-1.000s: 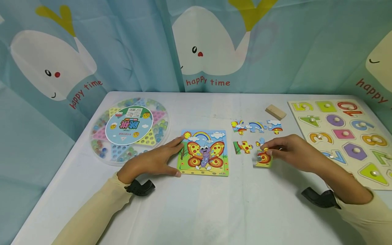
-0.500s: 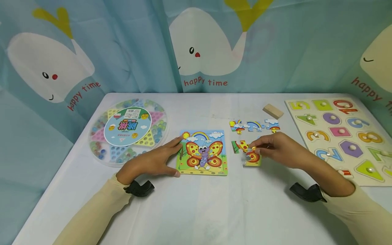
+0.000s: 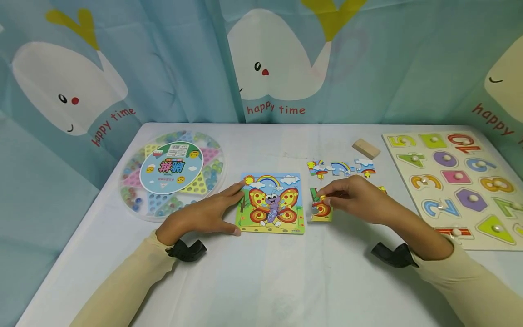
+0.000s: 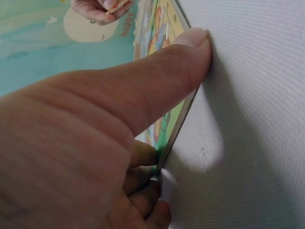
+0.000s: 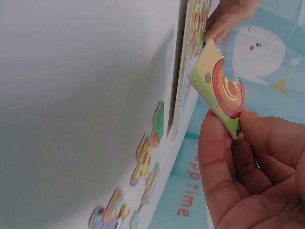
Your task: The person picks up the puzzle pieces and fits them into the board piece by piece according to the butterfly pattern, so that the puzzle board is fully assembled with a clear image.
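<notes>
A square butterfly puzzle board (image 3: 269, 226) lies flat on the white table. My left hand (image 3: 206, 214) rests against its left side, the fingers spread near the upper corner and the thumb at the lower one. In the left wrist view the thumb (image 4: 157, 78) touches the board's edge. My right hand (image 3: 359, 199) pinches a jigsaw piece (image 3: 322, 211) between thumb and fingers, to the right of the board and above the table. The right wrist view shows this piece (image 5: 221, 90) tilted, with a red and yellow swirl and a green edge. The right hand partly covers loose pieces beneath it.
Several loose jigsaw pieces (image 3: 342, 168) lie in a row right of the board, below a small wooden block (image 3: 366, 148). A round Chinese checkers case (image 3: 171, 175) with marbles stands at the left. A number-and-shape knob puzzle (image 3: 457, 190) lies at the right.
My right hand has carried the pinched jigsaw piece leftward, closer to the butterfly board. The left hand stays in place at the board's left side.
</notes>
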